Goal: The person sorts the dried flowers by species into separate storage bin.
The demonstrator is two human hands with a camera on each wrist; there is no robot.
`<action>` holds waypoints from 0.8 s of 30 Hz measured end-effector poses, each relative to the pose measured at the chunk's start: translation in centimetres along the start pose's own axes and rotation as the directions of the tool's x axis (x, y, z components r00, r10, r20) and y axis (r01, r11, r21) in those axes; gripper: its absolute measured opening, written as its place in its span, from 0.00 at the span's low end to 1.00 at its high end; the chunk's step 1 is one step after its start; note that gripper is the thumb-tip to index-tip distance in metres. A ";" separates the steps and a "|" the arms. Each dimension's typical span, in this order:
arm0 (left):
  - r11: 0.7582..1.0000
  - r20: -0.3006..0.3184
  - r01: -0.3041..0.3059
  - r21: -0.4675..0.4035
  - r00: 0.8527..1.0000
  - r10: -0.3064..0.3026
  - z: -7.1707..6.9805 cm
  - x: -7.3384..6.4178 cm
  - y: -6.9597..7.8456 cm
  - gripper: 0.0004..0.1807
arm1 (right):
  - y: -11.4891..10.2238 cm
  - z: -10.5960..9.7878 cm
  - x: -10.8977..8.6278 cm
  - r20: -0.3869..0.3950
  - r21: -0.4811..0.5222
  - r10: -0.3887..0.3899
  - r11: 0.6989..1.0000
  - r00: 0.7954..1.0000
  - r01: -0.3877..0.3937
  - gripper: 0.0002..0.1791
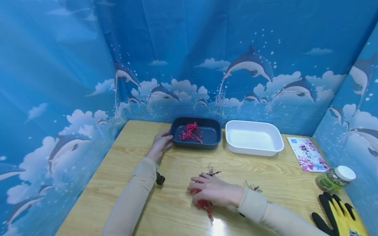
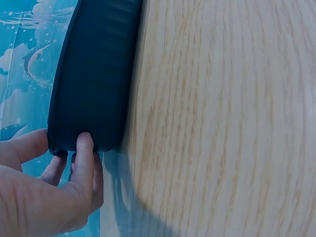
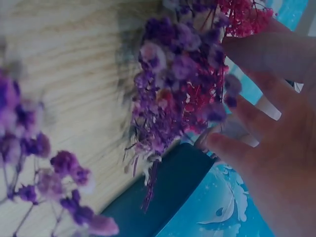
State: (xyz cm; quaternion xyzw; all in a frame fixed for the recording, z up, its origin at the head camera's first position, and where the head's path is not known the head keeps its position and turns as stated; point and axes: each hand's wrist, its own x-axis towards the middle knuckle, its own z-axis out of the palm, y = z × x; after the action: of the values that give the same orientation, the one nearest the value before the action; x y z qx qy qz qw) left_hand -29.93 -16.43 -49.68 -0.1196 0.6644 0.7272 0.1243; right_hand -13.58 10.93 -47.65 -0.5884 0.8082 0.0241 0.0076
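Observation:
A dark rectangular tray (image 1: 206, 144) stands at the back, holding a sprig of red dried flowers (image 1: 190, 131). My left hand (image 1: 160, 144) grips the tray's left end, thumb at the rim and fingers against the outer wall (image 2: 94, 84). Nearer the front, my right hand (image 1: 214, 190) curls its fingers loosely round a bunch of red dried flowers (image 1: 203, 205). Purple dried flowers (image 3: 173, 84) overlap the red ones in the right wrist view, and dark stems (image 1: 211, 171) poke out past the fingers. The palm hides part of the bunch.
To the dark tray's right is a white tray (image 1: 255, 150). Thin stems (image 1: 252, 186) show beside my right forearm. Along the table's right side lie a printed flower card (image 1: 307, 154), a white-lidded jar (image 1: 333, 180) and a yellow-black glove (image 1: 342, 213). A dolphin-print curtain (image 1: 189, 49) borders the table.

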 end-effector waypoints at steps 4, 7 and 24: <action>1.000 -0.003 0.001 0.012 1.000 -0.001 0.0 0.1 0.0 0.30 | -0.4 0.4 0.0 -0.032 -0.012 -0.009 1.000 0.999 0.009 0.10; 1.000 -0.006 0.004 0.010 1.000 -0.004 0.0 0.0 0.0 0.30 | -0.3 0.6 -0.1 -0.057 -0.027 -0.013 1.000 0.998 0.011 0.10; 1.000 -0.014 0.019 -0.006 1.000 -0.020 0.1 0.2 -0.1 0.31 | 0.5 0.7 -0.5 -0.155 -0.028 0.043 0.998 0.987 -0.048 0.10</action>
State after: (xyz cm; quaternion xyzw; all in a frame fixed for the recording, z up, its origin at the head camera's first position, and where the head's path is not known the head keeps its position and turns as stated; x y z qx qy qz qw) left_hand -30.05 -16.33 -49.79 -0.1317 0.6619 0.7271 0.1262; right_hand -13.92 11.62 -48.32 -0.5700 0.8191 -0.0082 -0.0647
